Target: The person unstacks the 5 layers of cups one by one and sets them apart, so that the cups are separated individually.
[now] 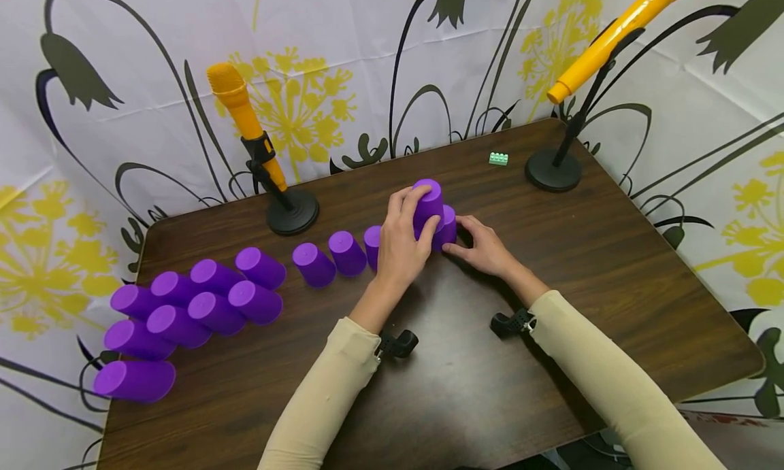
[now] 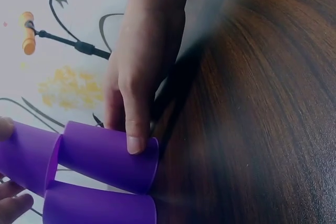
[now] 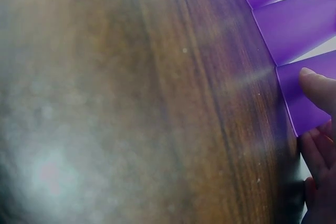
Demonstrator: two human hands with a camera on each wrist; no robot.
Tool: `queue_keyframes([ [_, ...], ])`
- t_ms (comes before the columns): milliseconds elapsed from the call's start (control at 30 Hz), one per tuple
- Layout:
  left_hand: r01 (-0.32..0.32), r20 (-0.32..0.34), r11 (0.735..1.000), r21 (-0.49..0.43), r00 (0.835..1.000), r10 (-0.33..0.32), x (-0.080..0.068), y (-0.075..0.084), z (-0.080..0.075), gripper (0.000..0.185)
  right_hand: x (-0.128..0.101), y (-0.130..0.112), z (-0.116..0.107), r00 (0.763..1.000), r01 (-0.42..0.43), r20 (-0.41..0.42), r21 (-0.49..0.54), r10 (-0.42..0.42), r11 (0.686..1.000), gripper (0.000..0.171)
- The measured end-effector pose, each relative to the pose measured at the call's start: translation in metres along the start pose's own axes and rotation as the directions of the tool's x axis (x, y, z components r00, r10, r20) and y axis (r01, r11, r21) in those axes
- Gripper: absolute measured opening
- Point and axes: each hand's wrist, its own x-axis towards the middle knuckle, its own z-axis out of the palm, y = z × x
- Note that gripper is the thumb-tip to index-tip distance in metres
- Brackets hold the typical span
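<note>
We looked down on a dark wood-grain bench (image 1: 478,402), with two cream sleeves (image 1: 615,371) nearest us and a black wrist device (image 1: 401,345) strapped near each cuff. To the left, nine purple cups (image 1: 136,380) stood upside down close together: two rows of four, plus one at the near end.

Farther in, at the middle of the bench, were both hands. The right hand (image 1: 480,247) had its thumb on the near side of the end cup (image 1: 449,228) and its fingers around the far side, gripping it where it stood upside down on the bench. The left hand (image 1: 404,237) was higher, its fingers and thumb clamped around the upper cup (image 1: 428,201). In the left wrist view, that cup's open rim met the tops of two cups below it — whether its weight rested there, we could not tell.

A row of upside-down cups (image 1: 347,254) ran leftward from the end cup, partly hidden behind the left hand; the right wrist view showed neighbouring rims touching.

Beyond the row stood an orange microphone (image 1: 245,116) in a black stand on the left, a small green brick (image 1: 499,158) right of centre, and a yellow tube (image 1: 618,38) on another stand — all before a flower-printed cloth (image 1: 361,41).
</note>
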Motion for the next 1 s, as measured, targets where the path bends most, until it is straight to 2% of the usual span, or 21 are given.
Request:
queue_keyframes([
  [233, -0.036, -0.055, 0.999, -0.035, 0.998, 0.034, -0.007, -0.001, -0.008, 0.044, 0.000, -0.003, -0.001, 1.000, 0.004, -0.001, 0.001, -0.004, 1.000, 0.060],
  [367, -0.057, -0.099, 0.997, -0.053, 0.994, 0.052, -0.020, 0.003, -0.023, 0.044, -0.001, -0.004, -0.001, 1.000, 0.004, -0.005, 0.006, -0.004, 1.000, 0.061],
  [533, -0.047, -0.167, 0.990, -0.130, 0.986, 0.025, -0.054, 0.006, -0.058, 0.045, -0.002, -0.004, -0.001, 1.000, -0.005, -0.002, -0.001, 0.005, 1.000, 0.061],
  [667, -0.008, -0.249, 0.987, -0.163, 0.968, -0.034, -0.091, 0.009, -0.098, 0.045, -0.002, -0.003, -0.001, 1.000, -0.013, 0.004, -0.011, 0.013, 1.000, 0.061],
  [767, 0.036, -0.330, 0.993, -0.108, 0.941, -0.070, -0.116, 0.013, -0.132, 0.045, -0.002, -0.002, 0.000, 1.000, -0.018, 0.003, -0.009, 0.018, 1.000, 0.061],
  [833, 0.085, -0.396, 0.995, -0.049, 0.913, -0.097, -0.133, 0.011, -0.152, 0.045, -0.002, -0.002, 0.000, 1.000, -0.022, 0.004, -0.008, 0.022, 1.000, 0.062],
  [900, 0.154, -0.467, 0.988, 0.015, 0.875, -0.129, -0.151, 0.000, -0.169, 0.045, -0.002, -0.002, 0.000, 1.000, -0.026, 0.006, -0.009, 0.026, 1.000, 0.062],
  [1000, 0.281, -0.572, 0.954, 0.102, 0.802, -0.174, -0.179, -0.027, -0.191, 0.046, -0.002, -0.003, 0.001, 1.000, -0.026, 0.012, -0.012, 0.026, 1.000, 0.062],
])
